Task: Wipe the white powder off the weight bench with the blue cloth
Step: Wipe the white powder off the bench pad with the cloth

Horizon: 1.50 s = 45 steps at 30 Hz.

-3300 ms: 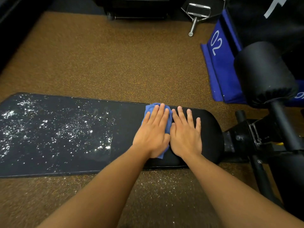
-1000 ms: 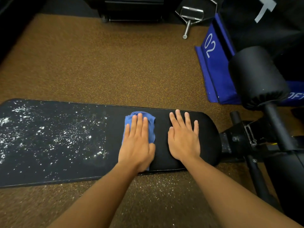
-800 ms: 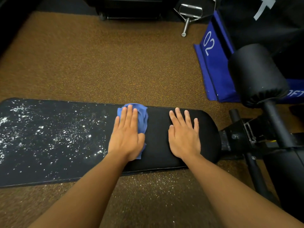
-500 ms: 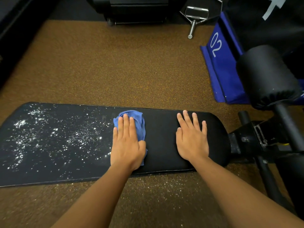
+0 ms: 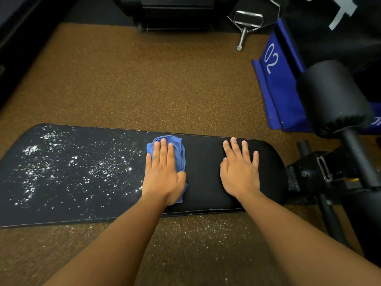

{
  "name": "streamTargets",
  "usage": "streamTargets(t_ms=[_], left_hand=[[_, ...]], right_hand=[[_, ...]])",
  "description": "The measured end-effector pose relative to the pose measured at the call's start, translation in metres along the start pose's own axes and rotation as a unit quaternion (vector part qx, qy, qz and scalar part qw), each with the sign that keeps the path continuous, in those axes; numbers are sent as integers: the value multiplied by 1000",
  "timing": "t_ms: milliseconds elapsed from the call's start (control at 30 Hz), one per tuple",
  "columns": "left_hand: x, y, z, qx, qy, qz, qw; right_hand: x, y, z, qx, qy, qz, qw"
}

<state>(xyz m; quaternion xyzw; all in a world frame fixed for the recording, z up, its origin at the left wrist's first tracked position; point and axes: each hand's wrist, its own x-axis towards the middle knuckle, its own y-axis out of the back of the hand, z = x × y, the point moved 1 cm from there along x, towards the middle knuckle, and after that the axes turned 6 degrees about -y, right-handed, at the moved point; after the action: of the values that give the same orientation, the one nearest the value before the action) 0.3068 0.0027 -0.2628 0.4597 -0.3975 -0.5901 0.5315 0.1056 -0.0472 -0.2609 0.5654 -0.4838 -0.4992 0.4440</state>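
- Across the brown floor [image 5: 144, 83], the black bench [image 5: 206, 182] runs lengthwise left to right.
- My left grip [image 5: 162, 178] presses flat, open, on the blue cloth [image 5: 181, 153], bunched fore-and-aft beside the white powder [image 5: 72, 168].
- My right grip [image 5: 240, 172] lies open on bare pad.

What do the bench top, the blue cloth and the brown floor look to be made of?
The weight bench pad looks like black vinyl or faux leather: smooth, matte, with a seamed edge, though it could be real leather. The blue cloth seems soft woven or microfibre fabric, since it bunches into folds under the left hand. The floor looks like speckled rubber gym matting, grainy and dull.
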Motion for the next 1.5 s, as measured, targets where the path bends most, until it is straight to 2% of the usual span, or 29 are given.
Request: streamTargets(t_ms=[133, 233, 367, 533, 667, 867, 1067, 1233, 1400, 1500], left_hand=[[-1, 17, -9, -65, -33, -14, 997], [-9, 36, -37, -83, -68, 67, 992], [-17, 57, -98, -54, -14, 120, 991], [-26, 72, -158, 2, 1, 97, 995], [-29, 69, -180, 20, 4, 80, 997], [-33, 57, -197, 13, 4, 63, 998], [-28, 50, -184, 0, -37, 45, 998], [-30, 40, -176, 9, -44, 30, 999], [-34, 39, -176, -1, -23, 41, 999], [-35, 38, -176, -2, -4, 48, 999]], right_hand=[[1, 7, -11, 7, -39, -40, 998], [-6, 17, -36, 50, -71, -26, 996], [-27, 26, -82, 144, -3, 27, 989], [-43, 24, -127, 211, 71, 27, 975], [-46, 13, -152, 185, 109, 29, 976], [-44, -5, -176, 133, 104, 21, 985], [-39, -20, -181, 20, 68, 7, 997], [-37, -22, -185, 21, 28, 7, 999], [-26, -24, -202, 27, -46, 19, 998], [-18, -25, -217, 18, -55, 17, 998]])
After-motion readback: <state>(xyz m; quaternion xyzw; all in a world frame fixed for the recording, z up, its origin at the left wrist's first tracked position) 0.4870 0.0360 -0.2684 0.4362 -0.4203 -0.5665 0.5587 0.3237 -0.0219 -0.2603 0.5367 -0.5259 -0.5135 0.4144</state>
